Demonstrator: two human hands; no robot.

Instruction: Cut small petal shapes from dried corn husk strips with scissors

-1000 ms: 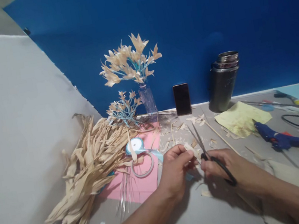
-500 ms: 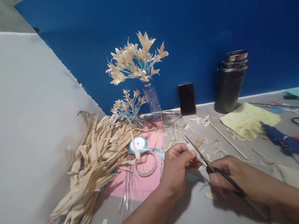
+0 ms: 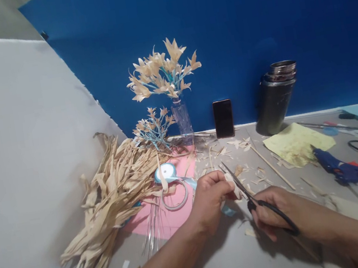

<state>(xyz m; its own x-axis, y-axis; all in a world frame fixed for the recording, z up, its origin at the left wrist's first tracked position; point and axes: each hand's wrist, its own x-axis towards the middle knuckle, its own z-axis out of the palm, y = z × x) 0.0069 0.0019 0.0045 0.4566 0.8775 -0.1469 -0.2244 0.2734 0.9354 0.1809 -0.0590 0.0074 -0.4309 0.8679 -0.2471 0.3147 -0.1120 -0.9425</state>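
Observation:
Between the thumb and fingers of my left hand (image 3: 211, 194) is pinched a small pale piece of dried husk (image 3: 237, 192), mostly hidden by the fingers. My right hand (image 3: 274, 211) is wrapped round the black handles of a pair of scissors (image 3: 239, 184). Their blades point up and left, parted a little, right beside the pale piece. Small husk scraps (image 3: 260, 177) lie scattered on the table behind the hands. A bundle of dried husks (image 3: 115, 185) rests left of my left hand, partly over a pink sheet (image 3: 178, 218).
A tape roll (image 3: 165, 172), a ring (image 3: 186, 196) and thin wires (image 3: 151, 229) lie on the pink sheet. Husk flowers (image 3: 164, 70) stand in a clear bottle (image 3: 182, 122). Behind are a phone (image 3: 223, 119) and a flask (image 3: 275, 100); a blue glue gun (image 3: 348, 170) lies right.
The scissors have opened slightly and their lower handle has swung out. My left hand has turned a little, showing more of the pale piece beside the blades.

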